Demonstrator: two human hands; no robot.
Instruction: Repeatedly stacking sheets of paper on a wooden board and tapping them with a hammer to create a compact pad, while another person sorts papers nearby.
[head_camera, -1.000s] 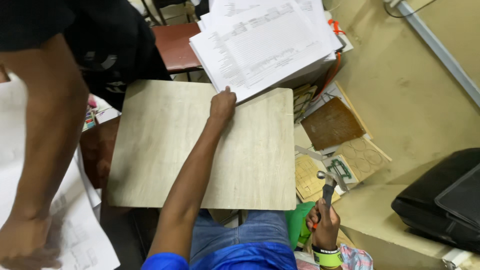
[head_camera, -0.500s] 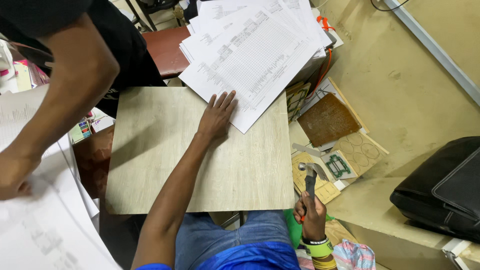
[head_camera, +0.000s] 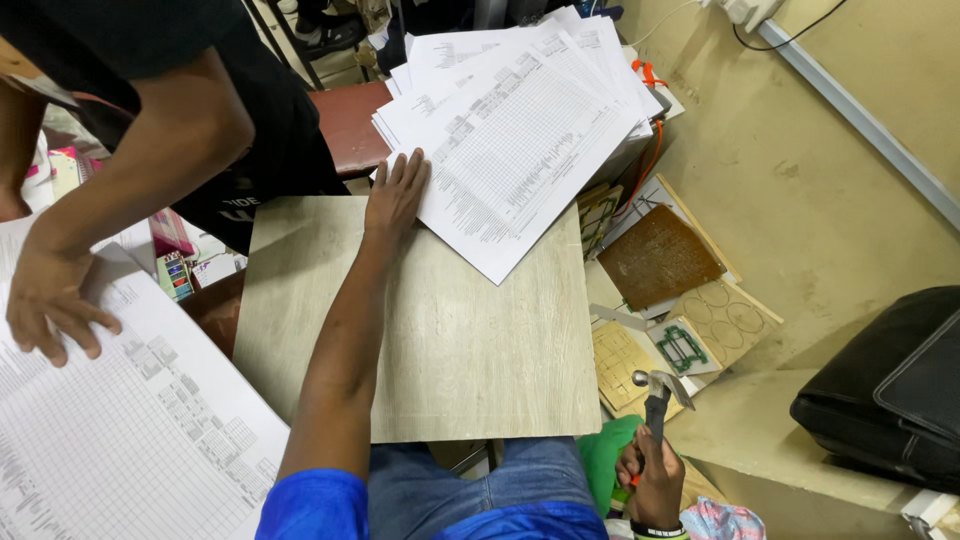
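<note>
A pale wood-grain board (head_camera: 470, 340) lies across my lap. My left hand (head_camera: 396, 193) rests flat, fingers spread, at the board's far edge, touching a fanned stack of printed sheets (head_camera: 515, 130) that overlaps the board's far right corner. My right hand (head_camera: 655, 480) is low at the right, shut on the handle of a claw hammer (head_camera: 657, 392) whose head points up, beside the board's right edge.
Another person in a black shirt leans in at the left, a hand (head_camera: 50, 300) pressing on large printed sheets (head_camera: 120, 420). Cut wooden and cardboard panels (head_camera: 665, 260) lie on the floor at right. A black bag (head_camera: 890, 390) sits far right.
My left hand slid left along the board's far edge beside the paper stack. The hammer in my right hand rose slightly. The other person's hand moved onto the large sheets.
</note>
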